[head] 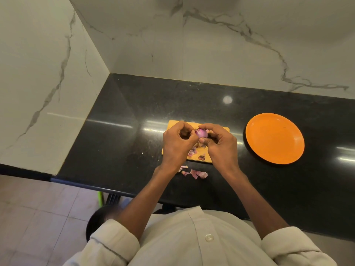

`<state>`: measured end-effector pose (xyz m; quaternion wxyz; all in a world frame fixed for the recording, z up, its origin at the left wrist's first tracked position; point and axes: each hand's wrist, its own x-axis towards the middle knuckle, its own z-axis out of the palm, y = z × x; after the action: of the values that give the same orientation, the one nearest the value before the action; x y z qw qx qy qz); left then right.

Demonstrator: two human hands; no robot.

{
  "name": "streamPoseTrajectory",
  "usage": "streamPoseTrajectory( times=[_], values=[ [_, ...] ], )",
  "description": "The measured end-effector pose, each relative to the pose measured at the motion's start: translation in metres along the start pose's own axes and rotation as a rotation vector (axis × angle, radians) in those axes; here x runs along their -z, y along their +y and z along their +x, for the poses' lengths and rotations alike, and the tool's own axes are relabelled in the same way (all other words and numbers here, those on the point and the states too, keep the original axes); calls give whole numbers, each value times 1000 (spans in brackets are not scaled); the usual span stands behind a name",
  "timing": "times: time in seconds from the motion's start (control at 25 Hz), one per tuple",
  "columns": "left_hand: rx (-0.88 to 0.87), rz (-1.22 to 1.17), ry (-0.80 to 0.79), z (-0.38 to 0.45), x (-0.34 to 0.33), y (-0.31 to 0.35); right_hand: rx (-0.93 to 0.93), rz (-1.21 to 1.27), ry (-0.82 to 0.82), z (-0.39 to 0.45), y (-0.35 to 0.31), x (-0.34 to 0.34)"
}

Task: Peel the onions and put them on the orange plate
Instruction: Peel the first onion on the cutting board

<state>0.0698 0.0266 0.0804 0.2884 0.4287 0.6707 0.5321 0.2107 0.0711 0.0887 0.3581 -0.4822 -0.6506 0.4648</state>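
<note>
A small purple onion is held between both hands above an orange cutting board. My left hand pinches its left side with curled fingers. My right hand grips its right side, thumb under it. Most of the onion is hidden by the fingers. The orange plate lies to the right on the black counter, with nothing on it.
Purple onion skins lie on the counter in front of the board, and a few more skin scraps lie on the board. The black counter meets marble walls at the back and left. Its front edge is close to my body.
</note>
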Motion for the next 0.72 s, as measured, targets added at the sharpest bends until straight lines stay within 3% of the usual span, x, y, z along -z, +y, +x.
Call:
streamPoseTrajectory(
  times=[0.16,0.4,0.72],
  values=[
    [30,-58,49,1,-1,0,-27,78,-10,0,-1,-2],
    [297,-339,11,2,2,-3,-141,239,10,1,-1,-3],
    [209,-286,22,2,2,-2,-127,247,2,1,-1,-4]
  ],
)
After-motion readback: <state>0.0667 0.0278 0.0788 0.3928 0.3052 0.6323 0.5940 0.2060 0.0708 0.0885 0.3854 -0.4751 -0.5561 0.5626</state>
